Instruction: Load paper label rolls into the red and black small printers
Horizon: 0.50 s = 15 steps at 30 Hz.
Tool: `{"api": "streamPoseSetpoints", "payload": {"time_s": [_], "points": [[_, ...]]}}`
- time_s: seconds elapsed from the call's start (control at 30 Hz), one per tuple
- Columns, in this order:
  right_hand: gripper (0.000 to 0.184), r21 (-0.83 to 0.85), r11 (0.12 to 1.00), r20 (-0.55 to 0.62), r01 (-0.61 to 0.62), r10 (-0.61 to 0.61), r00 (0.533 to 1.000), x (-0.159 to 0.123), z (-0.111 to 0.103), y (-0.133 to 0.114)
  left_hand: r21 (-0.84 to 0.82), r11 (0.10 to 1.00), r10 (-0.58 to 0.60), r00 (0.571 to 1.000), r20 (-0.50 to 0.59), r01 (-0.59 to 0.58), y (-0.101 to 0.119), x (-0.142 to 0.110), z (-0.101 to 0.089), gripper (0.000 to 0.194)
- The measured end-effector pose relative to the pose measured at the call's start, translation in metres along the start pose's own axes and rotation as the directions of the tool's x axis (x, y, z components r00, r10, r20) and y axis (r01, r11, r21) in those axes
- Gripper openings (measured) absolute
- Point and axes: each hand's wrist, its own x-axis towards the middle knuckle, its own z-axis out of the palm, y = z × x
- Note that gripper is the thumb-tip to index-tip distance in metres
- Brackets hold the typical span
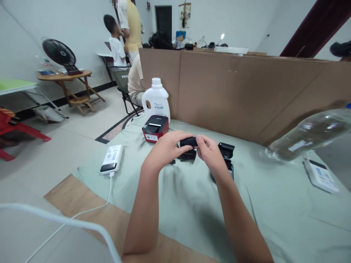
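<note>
Between my two hands, above the cloth-covered table, is a small black cylindrical object (188, 142) whose exact kind I cannot make out. My left hand (171, 142) grips its left end between thumb and fingers. At its right end, my right hand (206, 147) pinches it with fingertips. Below the hands lie dark, flat pieces (188, 156), partly covered by my left hand. Beside my right wrist stands a dark case with a raised lid (226, 149); my forearm hides part of it. A red and black box-shaped device (155, 128) sits behind my left hand.
A white jug (157, 98) stands at the back by a cardboard partition (219, 91). Left is a white power bank (112, 159) with a cable; right are a tilted plastic bottle (309, 135) and another white device (320, 174). Beyond, people and a fan (59, 53).
</note>
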Motion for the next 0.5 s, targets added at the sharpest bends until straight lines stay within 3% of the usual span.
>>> {"api": "streamPoseSetpoints", "payload": {"time_s": [0.1, 0.2, 0.37, 0.5], "points": [[0.05, 0.0, 1.0, 0.025, 0.001, -0.001, 1.0, -0.004, -0.004, -0.005, -0.009, 0.999, -0.046, 0.998, -0.039, 0.046, -0.002, 0.001, 0.0, 0.035], [0.049, -0.124, 0.992, 0.01, 0.018, -0.017, 1.0, -0.009, -0.009, -0.009, 0.013, 0.998, -0.057, 0.997, -0.045, 0.057, -0.002, 0.003, 0.002, 0.035], [0.021, -0.236, 0.966, 0.031, 0.104, -0.099, 0.995, -0.011, -0.018, -0.011, -0.019, 0.999, -0.039, 0.999, -0.005, 0.039, 0.0, 0.007, 0.007, 0.032], [0.017, -0.274, 0.954, 0.012, 0.121, -0.123, 0.992, -0.01, -0.02, -0.01, -0.074, 0.995, -0.07, 0.997, 0.024, 0.072, 0.001, 0.008, 0.011, 0.034]]}}
